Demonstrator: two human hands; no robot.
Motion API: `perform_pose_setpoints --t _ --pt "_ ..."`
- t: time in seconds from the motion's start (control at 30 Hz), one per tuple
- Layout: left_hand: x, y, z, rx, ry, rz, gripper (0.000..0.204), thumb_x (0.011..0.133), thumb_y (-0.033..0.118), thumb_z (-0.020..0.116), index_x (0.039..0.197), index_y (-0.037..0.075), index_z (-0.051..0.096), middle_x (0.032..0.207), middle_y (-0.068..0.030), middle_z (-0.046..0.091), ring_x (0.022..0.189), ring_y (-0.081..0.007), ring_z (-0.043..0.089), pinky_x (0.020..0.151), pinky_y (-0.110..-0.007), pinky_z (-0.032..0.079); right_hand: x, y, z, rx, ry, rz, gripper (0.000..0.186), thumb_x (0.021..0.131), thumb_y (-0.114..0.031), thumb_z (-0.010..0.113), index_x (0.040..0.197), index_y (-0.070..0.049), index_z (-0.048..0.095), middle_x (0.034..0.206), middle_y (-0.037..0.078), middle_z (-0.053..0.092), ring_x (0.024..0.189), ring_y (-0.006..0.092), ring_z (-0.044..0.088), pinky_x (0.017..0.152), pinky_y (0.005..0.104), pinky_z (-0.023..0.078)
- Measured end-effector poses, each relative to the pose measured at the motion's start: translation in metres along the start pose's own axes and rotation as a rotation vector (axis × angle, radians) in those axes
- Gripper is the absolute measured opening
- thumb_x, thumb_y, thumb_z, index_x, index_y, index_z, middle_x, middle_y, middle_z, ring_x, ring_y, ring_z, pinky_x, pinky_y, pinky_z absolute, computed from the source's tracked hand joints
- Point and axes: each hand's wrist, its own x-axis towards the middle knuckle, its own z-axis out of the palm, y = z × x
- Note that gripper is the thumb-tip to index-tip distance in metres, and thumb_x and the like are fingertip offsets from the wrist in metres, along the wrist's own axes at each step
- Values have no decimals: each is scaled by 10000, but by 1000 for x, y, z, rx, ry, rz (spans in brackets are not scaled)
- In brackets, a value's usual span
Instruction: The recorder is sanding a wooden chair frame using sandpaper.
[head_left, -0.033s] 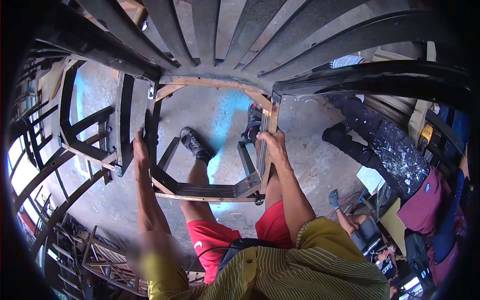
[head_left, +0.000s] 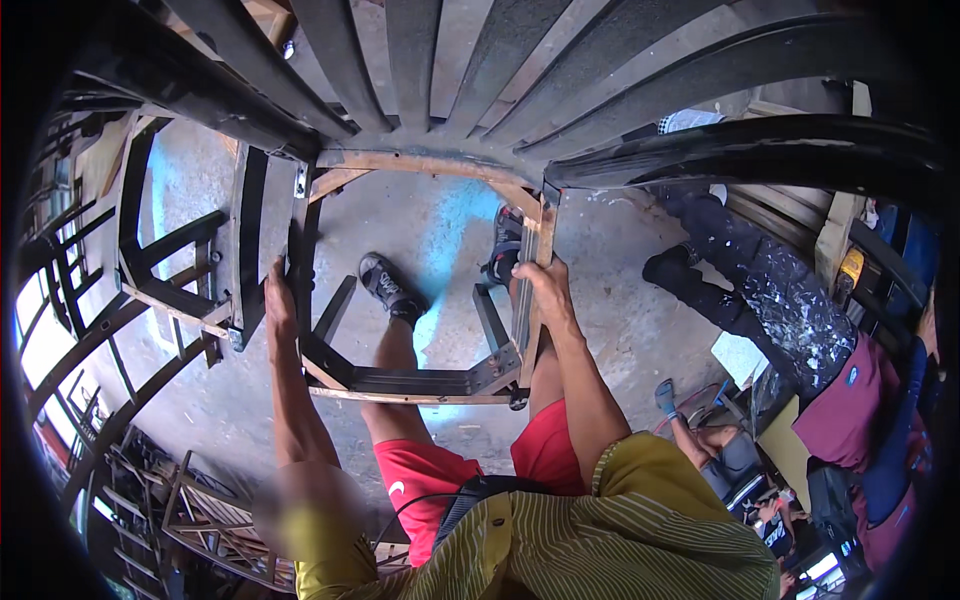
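Note:
A black wooden chair frame [head_left: 408, 381] stands in front of me, its seat open so the floor shows through. Tall slats [head_left: 412, 70] of its backrest fan out toward the top of the view, and bare wood shows along parts of the seat rails. My left hand [head_left: 281, 305] grips the left side rail from its outer side; part of its fingers is hidden behind the rail. On the right side rail, my right hand [head_left: 546, 290] is closed around the wood with the thumb on top.
A second dark chair frame [head_left: 180, 295] stands close on the left, with stacked frames [head_left: 215, 520] at lower left. A person in paint-spattered dark trousers [head_left: 780, 305] is at the right. Farther back, another person [head_left: 735, 455] sits at lower right. My shoes [head_left: 392, 288] are beneath the frame.
The chair frame and both my hands stay in place. At the right, the person in spattered trousers has shifted very slightly.

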Motion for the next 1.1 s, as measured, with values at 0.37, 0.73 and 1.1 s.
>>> perform_pose_setpoints --t 0.37,0.73,1.1 --pt "-65 3 -21 125 7 397 589 967 412 248 1309 -49 376 904 -156 581 781 -226 591 754 -335 477 -29 0 -21 -141 -37 23 288 641 -116 618 896 17 599 818 35 575 766 155 522 735 279 414" --pt "-116 86 -32 645 58 1098 504 906 158 369 1342 -85 301 1217 -285 459 940 -367 546 846 -425 430 -114 -115 -55 -32 -35 -179 232 658 -94 610 865 11 598 777 48 575 711 150 528 663 289 427" --pt "-233 245 7 -61 -300 593 448 963 367 366 1131 -12 538 799 -126 621 695 -200 586 647 -316 469 -218 -245 -121 -57 5 -451 227 676 -181 641 790 7 584 712 6 510 689 119 458 640 282 371"
